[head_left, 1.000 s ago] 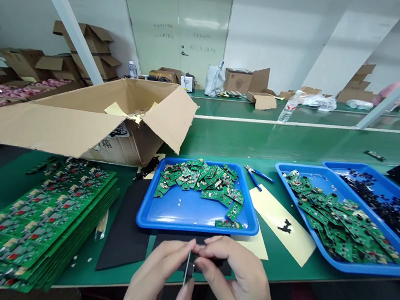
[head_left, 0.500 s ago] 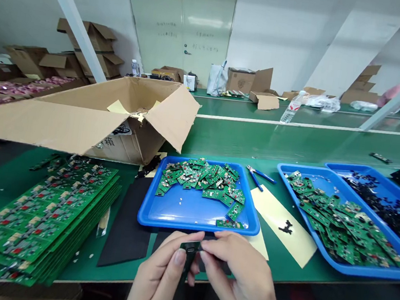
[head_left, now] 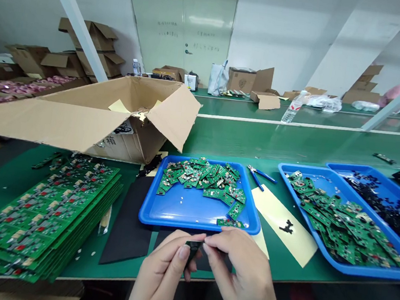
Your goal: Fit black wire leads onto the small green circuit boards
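Just in front of the middle blue tray (head_left: 164, 220), my left hand (head_left: 163, 273) grips a small dark circuit board (head_left: 192, 252) between thumb and fingers. Thumb and forefinger of my right hand (head_left: 243, 269) are pinched together at the board's upper right edge; any tiny part between those fingertips is hidden. Loose small green circuit boards (head_left: 214, 181) lie heaped in the tray. To its right are blue-handled cutting pliers (head_left: 257, 178) and a cream paper sheet (head_left: 280, 210) with a few black pieces (head_left: 287, 226) on it.
On the left stands a stack of large green board panels (head_left: 39, 217), with an open cardboard box (head_left: 139, 137) behind. At right, one blue tray (head_left: 288, 208) holds more boards; another holds small black parts (head_left: 394, 210). A water bottle (head_left: 293, 108) stands farther back.
The held board has tilted, so its face with the small slot shows less. Both hands have shifted slightly, my right fingertips staying at the board's edge.
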### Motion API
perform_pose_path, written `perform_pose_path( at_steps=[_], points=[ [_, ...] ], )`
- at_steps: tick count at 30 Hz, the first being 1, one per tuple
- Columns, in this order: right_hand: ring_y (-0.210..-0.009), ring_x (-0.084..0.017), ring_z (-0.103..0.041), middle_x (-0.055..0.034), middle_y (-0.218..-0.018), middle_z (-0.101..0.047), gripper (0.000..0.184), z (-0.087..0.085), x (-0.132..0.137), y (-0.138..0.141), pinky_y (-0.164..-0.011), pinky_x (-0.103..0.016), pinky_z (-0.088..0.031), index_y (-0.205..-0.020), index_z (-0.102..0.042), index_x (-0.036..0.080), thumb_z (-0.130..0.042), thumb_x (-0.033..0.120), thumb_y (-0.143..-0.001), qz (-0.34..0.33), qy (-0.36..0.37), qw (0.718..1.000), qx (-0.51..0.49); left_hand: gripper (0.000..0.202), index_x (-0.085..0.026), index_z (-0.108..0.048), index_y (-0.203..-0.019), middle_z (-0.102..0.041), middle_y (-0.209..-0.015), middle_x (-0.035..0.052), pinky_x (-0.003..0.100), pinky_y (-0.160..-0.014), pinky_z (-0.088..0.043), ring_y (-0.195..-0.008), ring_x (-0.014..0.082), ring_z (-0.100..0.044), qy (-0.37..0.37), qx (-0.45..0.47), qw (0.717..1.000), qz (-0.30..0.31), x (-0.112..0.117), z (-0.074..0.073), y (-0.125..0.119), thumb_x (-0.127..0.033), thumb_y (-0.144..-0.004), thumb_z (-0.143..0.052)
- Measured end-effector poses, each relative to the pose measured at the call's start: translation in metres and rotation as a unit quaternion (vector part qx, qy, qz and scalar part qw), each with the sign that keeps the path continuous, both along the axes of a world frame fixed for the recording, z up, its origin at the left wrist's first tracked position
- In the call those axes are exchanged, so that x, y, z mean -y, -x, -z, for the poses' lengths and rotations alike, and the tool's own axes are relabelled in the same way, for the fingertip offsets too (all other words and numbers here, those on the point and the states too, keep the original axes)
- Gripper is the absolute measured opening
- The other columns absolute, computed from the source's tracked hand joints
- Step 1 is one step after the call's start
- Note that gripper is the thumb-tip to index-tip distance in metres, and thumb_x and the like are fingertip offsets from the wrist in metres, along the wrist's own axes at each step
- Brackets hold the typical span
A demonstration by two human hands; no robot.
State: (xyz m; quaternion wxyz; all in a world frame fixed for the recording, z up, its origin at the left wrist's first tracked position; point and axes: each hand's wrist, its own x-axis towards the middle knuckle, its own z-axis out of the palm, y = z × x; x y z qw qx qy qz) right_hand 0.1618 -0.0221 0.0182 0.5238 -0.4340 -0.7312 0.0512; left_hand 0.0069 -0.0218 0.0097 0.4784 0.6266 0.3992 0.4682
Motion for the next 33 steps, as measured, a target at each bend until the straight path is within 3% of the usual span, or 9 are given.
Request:
perform_pose_path(
  at_steps=[7, 10, 13, 15, 19, 22, 25, 30, 33],
  points=[
    [-0.067, -0.014, -0.064, -0.0032, -0.074, -0.067, 0.024, 0.004, -0.002, -0.005, -0.092, -0.041, -0.048, -0.083, -0.063, 0.017, -0.046, 0.003, -0.090, 0.016, -0.044, 0.996, 0.077, 0.039, -0.019, -0.059, -0.063, -0.053, -0.060, -0.0008, 0.019, -0.046, -0.043, -0.051, 0.0119, -0.051, -0.014, -0.130, 0.990, 0.059, -0.010, -0.012, 0.002, -0.037, -0.094, -0.043],
    [-0.070, -0.013, -0.063, -0.0039, -0.076, -0.065, 0.030, 0.005, -0.006, -0.010, -0.100, -0.045, -0.043, -0.080, -0.065, 0.017, -0.042, 0.005, -0.093, -0.008, -0.079, 0.988, 0.134, 0.042, -0.019, -0.055, -0.058, -0.051, -0.056, -0.0018, 0.020, -0.048, -0.042, -0.050, 0.0119, -0.050, -0.005, -0.171, 0.982, 0.080, -0.014, -0.015, 0.003, -0.035, -0.095, -0.041],
    [-0.074, -0.014, -0.064, -0.0073, -0.087, -0.067, 0.029, 0.007, -0.009, -0.013, -0.102, -0.048, -0.042, -0.083, -0.066, 0.017, -0.042, 0.005, -0.093, -0.028, -0.098, 0.980, 0.168, 0.038, -0.019, -0.062, -0.067, -0.058, -0.064, 0.0005, 0.021, -0.053, -0.048, -0.058, 0.0139, -0.056, -0.009, -0.166, 0.982, 0.094, -0.016, -0.014, 0.002, -0.032, -0.095, -0.041],
    [-0.088, -0.017, -0.065, -0.0112, -0.101, -0.065, 0.025, 0.008, -0.009, -0.016, -0.103, -0.053, -0.041, -0.093, -0.066, 0.017, -0.044, 0.003, -0.091, -0.037, -0.098, 0.981, 0.163, 0.032, -0.021, -0.069, -0.084, -0.063, -0.075, 0.0026, 0.022, -0.061, -0.052, -0.068, 0.0155, -0.061, -0.027, -0.154, 0.982, 0.101, -0.017, -0.012, 0.003, -0.029, -0.096, -0.040],
    [-0.116, -0.025, -0.057, -0.0141, -0.123, -0.055, 0.042, 0.007, -0.007, -0.027, -0.106, -0.058, -0.038, -0.121, -0.055, 0.018, -0.050, -0.001, -0.083, -0.062, -0.093, 0.991, 0.073, 0.031, -0.025, -0.058, -0.122, -0.065, -0.096, 0.0050, 0.023, -0.077, -0.054, -0.087, 0.0162, -0.065, -0.134, -0.184, 0.971, 0.069, -0.019, 0.000, 0.009, -0.022, -0.094, -0.046],
    [-0.115, -0.025, -0.057, -0.0098, -0.124, -0.057, 0.049, 0.001, -0.006, -0.037, -0.104, -0.054, -0.043, -0.125, -0.054, 0.022, -0.051, -0.001, -0.082, -0.011, -0.088, 0.991, -0.104, 0.040, -0.024, -0.052, -0.131, -0.062, -0.103, 0.0068, 0.024, -0.082, -0.052, -0.093, 0.0163, -0.063, -0.254, -0.244, 0.936, 0.008, -0.019, 0.007, 0.015, -0.016, -0.091, -0.051],
    [-0.113, -0.025, -0.060, -0.0070, -0.121, -0.063, 0.044, -0.011, -0.002, -0.043, -0.100, -0.050, -0.047, -0.120, -0.060, 0.023, -0.048, -0.001, -0.084, 0.028, -0.072, 0.974, -0.213, 0.041, -0.019, -0.053, -0.129, -0.062, -0.102, 0.0087, 0.027, -0.083, -0.050, -0.094, 0.0173, -0.060, -0.369, -0.293, 0.882, 0.005, -0.020, 0.004, 0.018, -0.008, -0.090, -0.050],
    [-0.112, -0.022, -0.062, -0.0055, -0.117, -0.067, 0.045, -0.029, 0.003, -0.038, -0.107, -0.046, -0.043, -0.121, -0.058, 0.021, -0.051, -0.001, -0.083, -0.110, -0.021, 0.993, -0.019, 0.040, -0.011, -0.051, -0.130, -0.065, -0.104, 0.0109, 0.036, -0.094, -0.046, -0.102, 0.0188, -0.058, -0.433, -0.318, 0.840, 0.076, -0.021, -0.007, 0.018, -0.003, -0.090, -0.048],
    [-0.113, -0.024, -0.060, -0.0130, -0.123, -0.063, 0.050, -0.024, -0.002, -0.031, -0.101, -0.044, -0.048, -0.133, -0.046, 0.014, -0.059, 0.014, -0.085, -0.101, 0.078, 0.991, 0.043, 0.035, -0.009, -0.053, -0.127, -0.067, -0.105, 0.0112, 0.038, -0.100, -0.043, -0.107, 0.0184, -0.058, -0.465, -0.314, 0.825, 0.069, -0.021, -0.006, 0.019, -0.006, -0.094, -0.044]
  ],
)
